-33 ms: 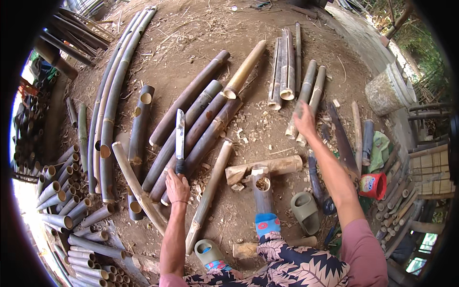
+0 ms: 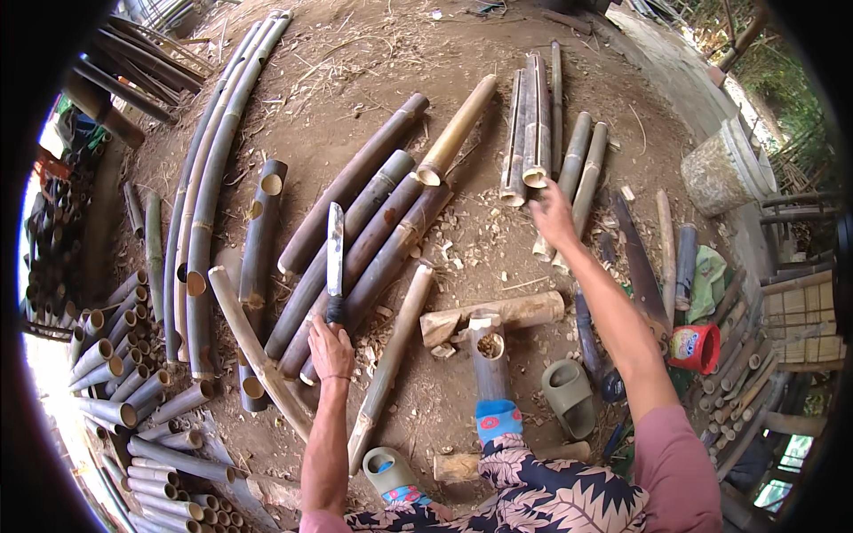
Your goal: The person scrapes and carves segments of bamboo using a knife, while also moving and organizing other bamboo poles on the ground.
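Observation:
My left hand grips the black-wrapped handle of a machete. Its pale blade points away from me, over several dark bamboo poles on the ground. My right hand is stretched forward, fingers extended and seemingly holding nothing. Its fingertips are by the near end of a slotted bamboo tube; whether they touch it I cannot tell. Two thinner bamboo poles lie just right of that hand and are partly covered by it. Nearer me, a bamboo piece with a cut opening rests against a split log, beside my socked foot.
Long bamboo poles and stacked short tubes lie at the left. To the right are a saw, a red container, a dirty white bucket and a green sandal. Wood chips litter the dirt.
My right hand has shifted slightly left, from over the two thin bamboo poles to the end of the slotted tube. My left hand and the machete stay put.

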{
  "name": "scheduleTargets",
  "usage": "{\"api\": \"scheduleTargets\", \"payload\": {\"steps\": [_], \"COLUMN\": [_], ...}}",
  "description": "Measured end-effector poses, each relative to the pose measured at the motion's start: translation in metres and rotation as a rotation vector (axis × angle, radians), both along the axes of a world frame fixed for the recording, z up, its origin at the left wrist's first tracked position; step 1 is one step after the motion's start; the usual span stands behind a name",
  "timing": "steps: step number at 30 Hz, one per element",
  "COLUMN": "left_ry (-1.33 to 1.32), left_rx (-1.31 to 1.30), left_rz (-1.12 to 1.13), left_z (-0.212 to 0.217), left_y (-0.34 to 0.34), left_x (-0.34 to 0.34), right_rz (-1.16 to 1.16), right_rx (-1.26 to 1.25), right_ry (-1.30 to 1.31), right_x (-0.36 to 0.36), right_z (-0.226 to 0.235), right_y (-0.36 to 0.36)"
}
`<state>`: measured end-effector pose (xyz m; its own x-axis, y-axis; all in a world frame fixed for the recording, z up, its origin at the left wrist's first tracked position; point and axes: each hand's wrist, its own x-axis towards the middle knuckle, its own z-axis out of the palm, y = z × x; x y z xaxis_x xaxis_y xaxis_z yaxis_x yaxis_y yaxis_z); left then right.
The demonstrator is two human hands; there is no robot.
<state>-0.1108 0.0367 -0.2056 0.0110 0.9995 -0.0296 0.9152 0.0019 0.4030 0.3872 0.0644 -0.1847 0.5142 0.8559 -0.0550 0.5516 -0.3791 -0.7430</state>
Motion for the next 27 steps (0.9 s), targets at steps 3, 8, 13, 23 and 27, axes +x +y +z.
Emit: {"api": "scheduleTargets", "payload": {"steps": [3,8,13,23,27], "left_ry": [0.036,0.068,0.042,0.010,-0.050], "left_rx": [0.174,0.137,-0.015,-0.061,0.146], "left_rz": [0.032,0.062,0.186,0.099,0.110], "left_z": [0.000,-0.001,-0.008,-0.012,-0.011], "left_y": [0.007,0.002,-0.017,-0.005,0.008], "left_x": [-0.008,0.018,0.009,-0.011,-0.026], "right_rz": [0.139,-0.034,-0.139,0.172,0.272], "right_rx": [-0.239,-0.269,-0.093,-0.082,0.043], "right_ry": [0.271,0.153,0.140,-0.409,-0.258], "right_x": [-0.081,-0.113,-0.107,-0.088,-0.130], "right_z": [0.040,-0.015,-0.046,-0.042,-0.009], "right_y": [0.089,0.181,0.187,0.011,-0.055]}}
